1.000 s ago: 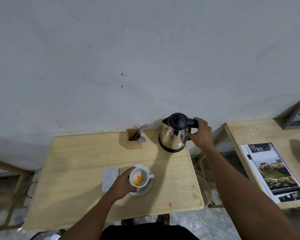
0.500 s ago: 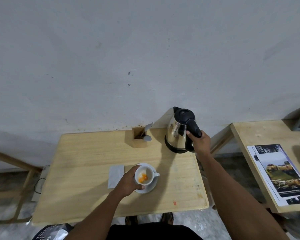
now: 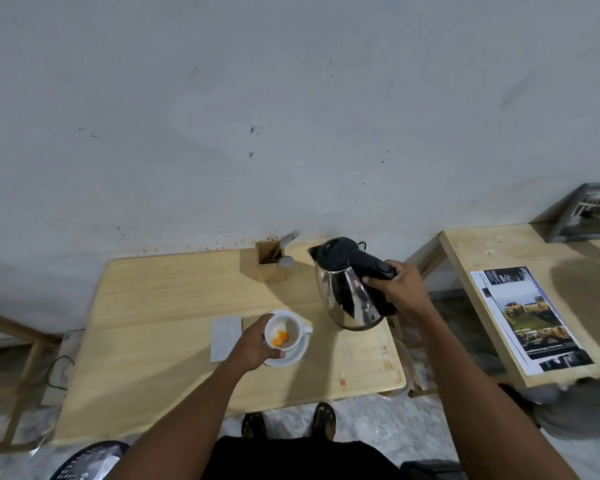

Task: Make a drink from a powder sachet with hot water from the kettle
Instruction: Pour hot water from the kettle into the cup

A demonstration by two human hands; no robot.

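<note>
A steel kettle (image 3: 347, 299) with a black lid and handle hangs above the right part of the wooden table (image 3: 160, 306), tilted slightly, spout toward the wall. My right hand (image 3: 399, 285) grips its handle. A white cup (image 3: 286, 332) holding orange powder stands on a white saucer (image 3: 291, 356) near the table's middle. My left hand (image 3: 253, 344) is wrapped around the cup's left side. A flat white sachet (image 3: 224, 337) lies just left of my left hand.
A wooden cutlery holder (image 3: 269, 266) with a fork and spoon stands at the back by the wall. A second table (image 3: 520, 254) to the right carries a printed sheet (image 3: 530, 317) and a framed picture (image 3: 589, 213). My feet show below the table's front edge.
My right hand has lifted the kettle off its spot at the back and carried it forward toward the cup. My left hand has stayed on the cup.
</note>
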